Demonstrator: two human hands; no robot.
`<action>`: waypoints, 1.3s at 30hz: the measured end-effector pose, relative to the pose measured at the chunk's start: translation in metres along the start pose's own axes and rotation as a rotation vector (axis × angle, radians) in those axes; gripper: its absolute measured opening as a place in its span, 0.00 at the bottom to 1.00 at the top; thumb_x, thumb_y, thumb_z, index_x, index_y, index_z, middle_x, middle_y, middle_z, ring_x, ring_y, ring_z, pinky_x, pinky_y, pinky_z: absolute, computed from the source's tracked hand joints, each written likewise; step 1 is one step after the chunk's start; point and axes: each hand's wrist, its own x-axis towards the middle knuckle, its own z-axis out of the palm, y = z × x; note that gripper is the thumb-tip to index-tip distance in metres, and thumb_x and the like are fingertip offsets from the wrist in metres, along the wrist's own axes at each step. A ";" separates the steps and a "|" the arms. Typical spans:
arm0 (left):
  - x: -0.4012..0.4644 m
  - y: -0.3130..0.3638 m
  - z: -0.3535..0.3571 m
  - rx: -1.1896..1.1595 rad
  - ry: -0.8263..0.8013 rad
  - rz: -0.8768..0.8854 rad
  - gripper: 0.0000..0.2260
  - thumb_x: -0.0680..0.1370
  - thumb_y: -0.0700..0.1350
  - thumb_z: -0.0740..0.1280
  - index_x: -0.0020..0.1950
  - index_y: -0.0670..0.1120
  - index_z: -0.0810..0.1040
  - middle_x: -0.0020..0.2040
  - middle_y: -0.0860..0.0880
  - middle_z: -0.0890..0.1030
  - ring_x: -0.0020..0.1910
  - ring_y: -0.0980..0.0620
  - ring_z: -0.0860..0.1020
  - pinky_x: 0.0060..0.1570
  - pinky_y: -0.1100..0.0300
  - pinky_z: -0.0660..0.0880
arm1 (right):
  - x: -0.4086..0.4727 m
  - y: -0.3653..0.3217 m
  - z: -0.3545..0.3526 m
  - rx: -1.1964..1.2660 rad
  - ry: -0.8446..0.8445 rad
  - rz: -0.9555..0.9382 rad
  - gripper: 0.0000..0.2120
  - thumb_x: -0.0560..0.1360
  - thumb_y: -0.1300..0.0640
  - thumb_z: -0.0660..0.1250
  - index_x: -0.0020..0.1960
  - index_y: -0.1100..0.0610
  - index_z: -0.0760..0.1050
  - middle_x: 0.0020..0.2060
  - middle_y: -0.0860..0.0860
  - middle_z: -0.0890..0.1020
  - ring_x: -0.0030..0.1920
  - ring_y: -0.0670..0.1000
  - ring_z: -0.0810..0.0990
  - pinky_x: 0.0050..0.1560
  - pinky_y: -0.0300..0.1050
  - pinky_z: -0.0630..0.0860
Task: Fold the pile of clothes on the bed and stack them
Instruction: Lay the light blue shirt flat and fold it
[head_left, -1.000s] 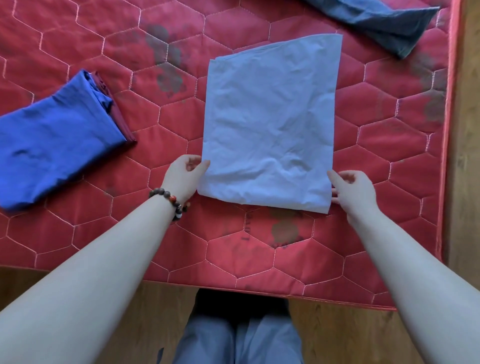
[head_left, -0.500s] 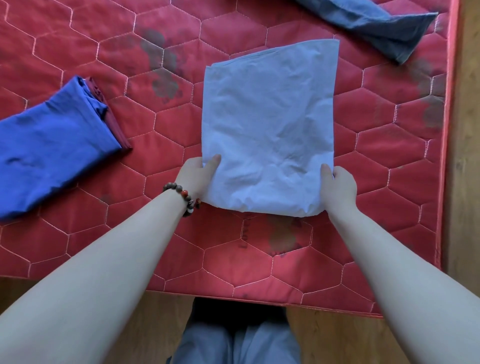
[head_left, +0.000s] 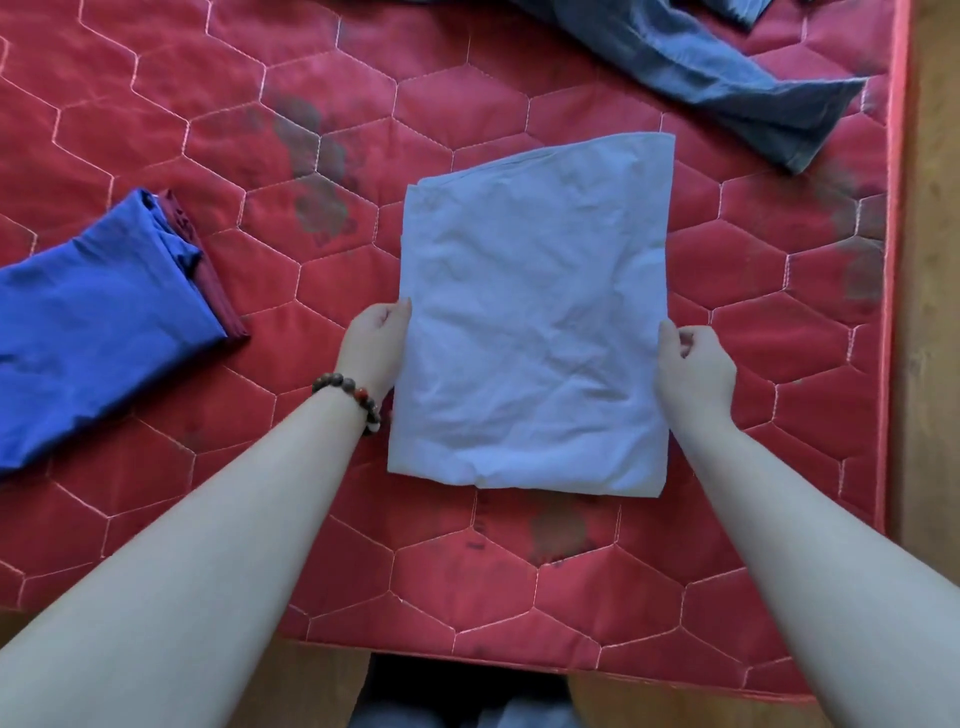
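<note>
Light blue folded cloth (head_left: 535, 317) flat on red quilted bed (head_left: 156, 78), centre. L hand (head_left: 375, 349) grips its left edge, R hand (head_left: 693, 370) its right edge, fingers curled on fabric. Royal blue folded garment (head_left: 88, 322) at left; denim piece (head_left: 696, 67) top right, unfolded.

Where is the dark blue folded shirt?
In the head view, the dark blue folded shirt lies at the left of the red bed, left of the light blue cloth.
</note>
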 end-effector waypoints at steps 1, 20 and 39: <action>0.010 0.009 0.002 -0.018 0.006 0.006 0.14 0.81 0.51 0.57 0.39 0.46 0.69 0.36 0.50 0.68 0.34 0.53 0.65 0.35 0.62 0.64 | 0.012 -0.009 0.005 0.007 0.004 0.001 0.17 0.81 0.48 0.57 0.57 0.61 0.73 0.44 0.52 0.78 0.52 0.56 0.75 0.45 0.42 0.62; 0.016 0.013 0.084 0.760 0.126 0.877 0.20 0.77 0.46 0.57 0.66 0.40 0.74 0.68 0.41 0.74 0.70 0.43 0.66 0.65 0.41 0.62 | 0.032 -0.024 0.066 -0.527 0.091 -0.983 0.24 0.76 0.53 0.58 0.69 0.62 0.69 0.69 0.61 0.72 0.71 0.57 0.63 0.72 0.61 0.50; 0.049 0.053 0.110 0.992 -0.068 1.049 0.27 0.79 0.53 0.55 0.77 0.48 0.58 0.77 0.41 0.60 0.76 0.41 0.55 0.72 0.38 0.48 | 0.024 0.005 0.027 -0.436 0.224 -0.365 0.29 0.76 0.39 0.58 0.67 0.59 0.71 0.54 0.58 0.76 0.53 0.59 0.72 0.49 0.54 0.71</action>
